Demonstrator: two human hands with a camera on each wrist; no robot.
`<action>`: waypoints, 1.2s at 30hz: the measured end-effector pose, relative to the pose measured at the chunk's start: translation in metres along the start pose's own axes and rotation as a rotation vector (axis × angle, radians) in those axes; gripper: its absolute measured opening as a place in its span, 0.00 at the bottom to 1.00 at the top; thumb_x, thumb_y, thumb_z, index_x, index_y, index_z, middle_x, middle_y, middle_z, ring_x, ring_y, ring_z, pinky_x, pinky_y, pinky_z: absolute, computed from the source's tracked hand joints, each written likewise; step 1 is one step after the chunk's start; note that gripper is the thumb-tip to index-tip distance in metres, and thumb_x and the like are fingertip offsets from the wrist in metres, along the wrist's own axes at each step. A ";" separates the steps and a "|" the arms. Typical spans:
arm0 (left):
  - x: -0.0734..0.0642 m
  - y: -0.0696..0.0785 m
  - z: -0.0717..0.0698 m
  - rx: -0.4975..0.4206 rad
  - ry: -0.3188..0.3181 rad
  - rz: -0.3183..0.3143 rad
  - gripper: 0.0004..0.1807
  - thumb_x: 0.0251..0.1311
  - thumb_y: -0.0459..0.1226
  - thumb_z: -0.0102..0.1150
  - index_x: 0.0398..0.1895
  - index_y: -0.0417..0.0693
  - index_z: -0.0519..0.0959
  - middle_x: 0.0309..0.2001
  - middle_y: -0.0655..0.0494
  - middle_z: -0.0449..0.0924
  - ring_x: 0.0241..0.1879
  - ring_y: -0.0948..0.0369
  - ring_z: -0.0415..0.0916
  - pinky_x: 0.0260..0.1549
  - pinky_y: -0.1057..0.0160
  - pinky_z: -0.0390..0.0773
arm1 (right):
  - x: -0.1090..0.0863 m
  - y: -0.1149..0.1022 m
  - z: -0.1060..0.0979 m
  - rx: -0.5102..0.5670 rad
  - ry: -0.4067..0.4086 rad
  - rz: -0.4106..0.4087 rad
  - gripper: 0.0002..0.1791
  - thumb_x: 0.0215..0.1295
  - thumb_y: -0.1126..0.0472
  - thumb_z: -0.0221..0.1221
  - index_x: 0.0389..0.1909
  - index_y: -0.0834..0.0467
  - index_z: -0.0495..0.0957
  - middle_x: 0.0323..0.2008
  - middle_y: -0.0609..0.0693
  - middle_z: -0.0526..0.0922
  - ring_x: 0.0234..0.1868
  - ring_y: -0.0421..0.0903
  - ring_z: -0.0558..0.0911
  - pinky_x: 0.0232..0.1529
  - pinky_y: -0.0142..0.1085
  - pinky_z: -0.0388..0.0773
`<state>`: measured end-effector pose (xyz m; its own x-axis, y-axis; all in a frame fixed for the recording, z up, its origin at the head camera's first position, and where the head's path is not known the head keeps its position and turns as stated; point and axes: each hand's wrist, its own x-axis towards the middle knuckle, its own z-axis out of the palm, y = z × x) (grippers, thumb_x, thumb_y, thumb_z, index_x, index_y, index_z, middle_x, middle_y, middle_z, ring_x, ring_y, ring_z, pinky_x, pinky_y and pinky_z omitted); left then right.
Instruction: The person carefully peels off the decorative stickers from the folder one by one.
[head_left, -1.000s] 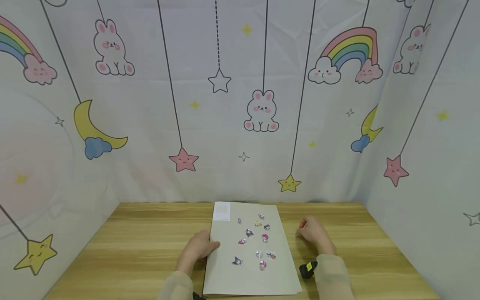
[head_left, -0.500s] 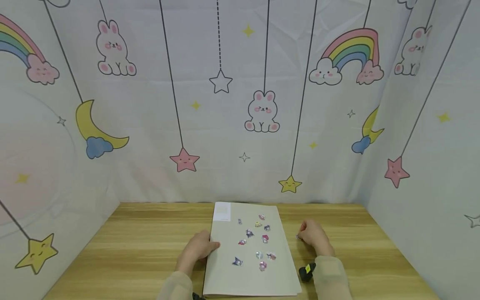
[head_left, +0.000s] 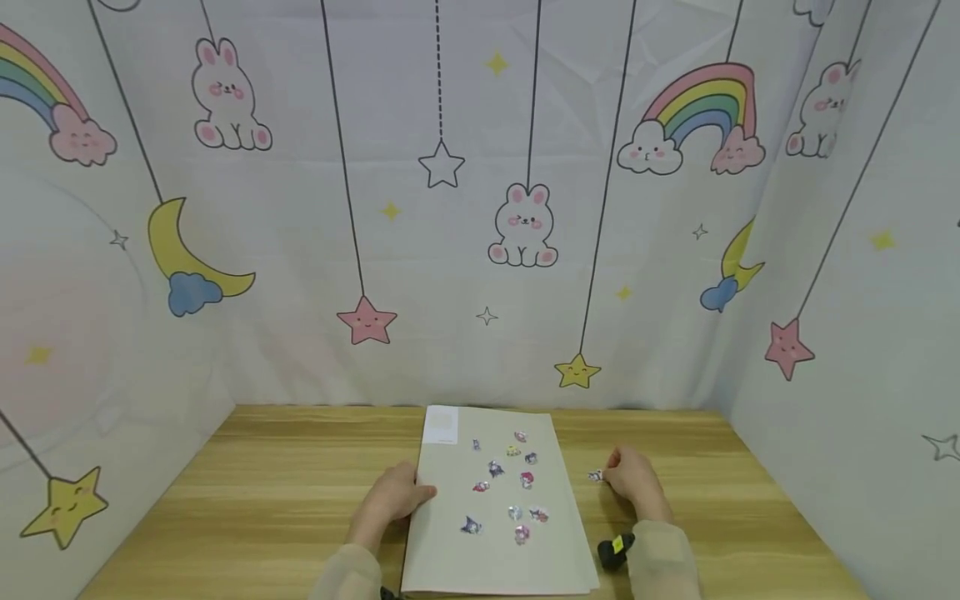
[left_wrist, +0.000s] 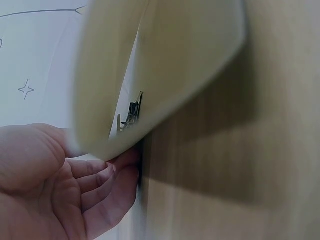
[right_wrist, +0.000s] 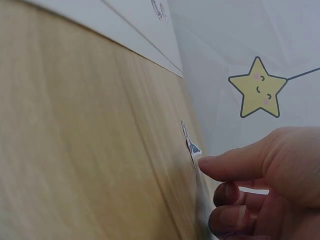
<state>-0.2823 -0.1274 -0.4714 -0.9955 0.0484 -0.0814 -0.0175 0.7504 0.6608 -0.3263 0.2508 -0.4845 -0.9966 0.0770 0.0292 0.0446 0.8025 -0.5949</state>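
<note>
Just to the right of the folder [head_left: 487, 567], apart from its edge: one small sticker [head_left: 596, 476], dark and white, with a bluish part visible from the right wrist. Pinched at one end in the fingertips of the right hand [head_left: 633, 477], the rest of it sticking out toward the folder. In the right wrist view, thumb tip directly at the sticker, other fingers curled; sticker seen almost edge-on, close to the wooden table [head_left: 300, 500]. Cannot tell if touching the wood.

At the left edge of the folder, left hand [head_left: 393, 496], grasping this edge: thumb above the cover, fingers underneath. Between the parted layers of the folder, from the left wrist, a black clip [left_wrist: 132, 112].

On top of the folder, eleven scattered stickers [head_left: 496, 468], mostly purple and pink, one yellow; details too small for telling. In the far left corner of the folder, a white label [head_left: 441, 425].

Beside the near right part of the folder, a black device [head_left: 615, 551] with yellow mark, next to the right sleeve [head_left: 663, 554], pale in colour. Beyond the folder, a white curtain [head_left: 420, 275], printed with rabbits [head_left: 523, 229], stars [head_left: 366, 320] and a rainbow [head_left: 701, 100].
</note>
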 end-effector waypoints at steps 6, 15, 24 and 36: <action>0.001 -0.002 0.001 -0.005 -0.006 -0.009 0.15 0.63 0.38 0.63 0.34 0.34 0.72 0.27 0.48 0.72 0.26 0.55 0.72 0.25 0.60 0.75 | -0.006 -0.010 -0.003 0.008 0.049 -0.040 0.02 0.59 0.68 0.56 0.29 0.62 0.72 0.24 0.52 0.72 0.26 0.49 0.71 0.25 0.37 0.67; 0.000 0.000 0.002 -0.004 -0.024 -0.010 0.14 0.63 0.38 0.62 0.34 0.34 0.72 0.27 0.48 0.72 0.27 0.55 0.72 0.25 0.59 0.74 | -0.018 -0.047 0.004 0.112 0.053 -0.093 0.03 0.64 0.66 0.58 0.33 0.60 0.73 0.21 0.50 0.71 0.21 0.45 0.70 0.21 0.36 0.66; 0.001 -0.002 0.000 0.000 -0.022 -0.017 0.14 0.64 0.38 0.62 0.34 0.34 0.72 0.26 0.48 0.73 0.25 0.55 0.73 0.23 0.60 0.75 | -0.047 -0.084 0.029 0.114 -0.013 -0.184 0.05 0.62 0.66 0.62 0.34 0.58 0.75 0.23 0.50 0.70 0.24 0.45 0.69 0.23 0.36 0.65; 0.003 -0.001 -0.001 0.013 -0.032 -0.029 0.15 0.64 0.39 0.62 0.35 0.33 0.72 0.27 0.48 0.72 0.27 0.55 0.71 0.24 0.60 0.74 | -0.065 -0.124 0.052 -0.021 -0.137 -0.498 0.07 0.61 0.68 0.63 0.39 0.58 0.81 0.28 0.42 0.73 0.31 0.41 0.70 0.33 0.37 0.70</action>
<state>-0.2850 -0.1283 -0.4717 -0.9911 0.0473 -0.1243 -0.0450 0.7601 0.6483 -0.2706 0.1157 -0.4549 -0.8974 -0.3944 0.1980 -0.4373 0.7343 -0.5192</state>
